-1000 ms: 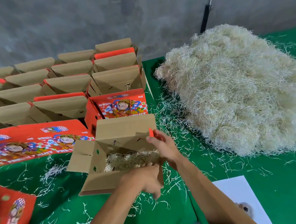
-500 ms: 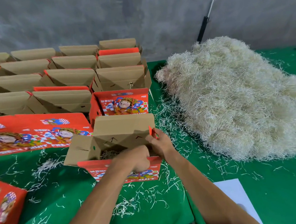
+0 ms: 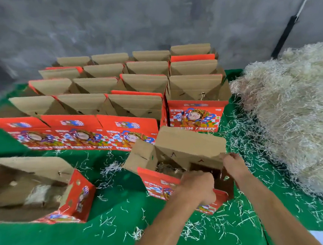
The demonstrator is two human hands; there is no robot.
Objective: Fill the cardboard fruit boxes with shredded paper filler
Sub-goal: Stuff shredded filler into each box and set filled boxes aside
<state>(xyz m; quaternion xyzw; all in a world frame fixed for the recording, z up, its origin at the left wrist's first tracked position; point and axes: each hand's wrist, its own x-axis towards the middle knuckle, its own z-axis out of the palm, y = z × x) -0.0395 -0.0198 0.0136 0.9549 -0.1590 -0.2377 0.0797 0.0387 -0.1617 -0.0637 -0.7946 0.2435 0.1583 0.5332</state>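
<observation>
Left hand (image 3: 197, 188) grips near wall, right hand (image 3: 233, 163) pinches flap of red printed cardboard fruit box (image 3: 180, 160), likely steadying it over pale shredded paper filler (image 3: 167, 168).

We have only one view, from a camera worn on the person's head. It looks forward and down over the green counter (image 3: 49, 241), toward the grey wall (image 3: 127, 23) at the back. Both forearms come in from the bottom edge, so the near box (image 3: 179, 156) is close to us. The rows of boxes (image 3: 133, 81) stand farther away, the paper pile (image 3: 298, 119) at right.
</observation>
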